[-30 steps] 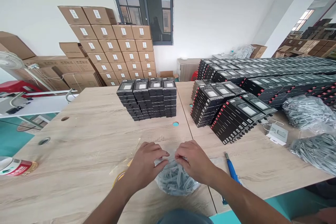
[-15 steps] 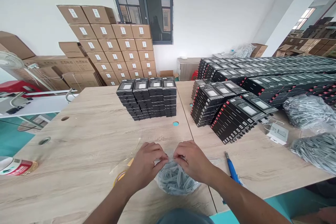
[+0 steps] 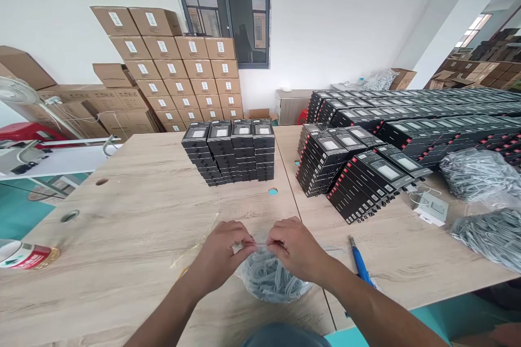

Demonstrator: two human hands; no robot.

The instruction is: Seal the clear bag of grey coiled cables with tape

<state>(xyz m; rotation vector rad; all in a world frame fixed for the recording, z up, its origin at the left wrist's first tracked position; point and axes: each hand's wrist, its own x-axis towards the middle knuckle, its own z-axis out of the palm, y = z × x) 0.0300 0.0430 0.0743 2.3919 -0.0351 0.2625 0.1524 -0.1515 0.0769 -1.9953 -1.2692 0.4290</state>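
Note:
A clear plastic bag (image 3: pixel 273 282) full of coiled grey cords rests on the wooden table (image 3: pixel 134 217) in front of me. My left hand (image 3: pixel 228 246) pinches the bag's upper edge between thumb and fingers. Just to its right, my right hand (image 3: pixel 291 244) grips the same edge, and a short strip of plastic is pulled straight between the two. Part of a yellow tape roll (image 3: pixel 184 271) shows beside my left wrist, mostly hidden by the arm. A blue-handled tool (image 3: pixel 361 261) lies to the right of my right forearm.
Stacked black boxes (image 3: pixel 234 152) stand ahead, with more black boxes (image 3: pixel 358 173) to the right. Bags of grey cords (image 3: pixel 484 173) and a small white box (image 3: pixel 432 207) lie at far right. A labelled jar (image 3: pixel 28 256) is at far left. Cartons (image 3: pixel 183 76) line the wall.
My left hand has shifted slightly left and its fingers have drawn closer together on the bag edge. The strip between my hands looks straighter. The bag stays in place.

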